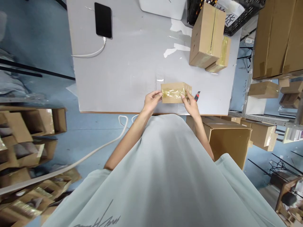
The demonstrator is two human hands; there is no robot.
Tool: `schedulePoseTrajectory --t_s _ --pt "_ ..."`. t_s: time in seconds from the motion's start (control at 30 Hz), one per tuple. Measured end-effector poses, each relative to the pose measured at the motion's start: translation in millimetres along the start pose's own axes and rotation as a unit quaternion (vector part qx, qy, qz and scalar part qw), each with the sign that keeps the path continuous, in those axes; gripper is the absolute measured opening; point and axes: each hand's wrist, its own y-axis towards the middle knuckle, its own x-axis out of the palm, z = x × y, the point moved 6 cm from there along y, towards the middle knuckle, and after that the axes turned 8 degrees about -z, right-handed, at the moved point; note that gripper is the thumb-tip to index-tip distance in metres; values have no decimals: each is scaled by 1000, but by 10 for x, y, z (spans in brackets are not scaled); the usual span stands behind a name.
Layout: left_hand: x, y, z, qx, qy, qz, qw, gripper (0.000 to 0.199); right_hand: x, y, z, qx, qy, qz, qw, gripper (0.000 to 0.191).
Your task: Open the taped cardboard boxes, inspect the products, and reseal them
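A small cardboard box (172,93) with shiny tape across its top is at the front edge of the pale table (123,72). My left hand (151,100) grips its left end, fingertips against the side. On the right end, my right hand (189,102) holds the box between thumb and fingers. A red and black utility knife (197,96) lies on the table just right of my right hand.
Taped boxes (205,34) stand at the back right beside a black crate (233,30). A phone (103,20) with a white cable lies back left. An open carton (229,142) is below the table's right edge. Boxes fill the floor at left.
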Motion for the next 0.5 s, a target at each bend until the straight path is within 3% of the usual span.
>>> schedulePoseTrajectory --t_s 0.1,0.23,0.37,0.5 --pt "-115 -168 209 57 47 33 997 39 120 7 -9 -8 67 -38 997 94" --pt "-412 -363 421 100 127 90 983 39 489 81 -24 13 145 -85 986 98" --pt "-699 -480 390 85 159 125 976 38 816 162 -13 18 156 -95 983 93" --pt "-783 -507 276 76 139 114 981 38 854 203 -46 -19 161 -99 982 88"
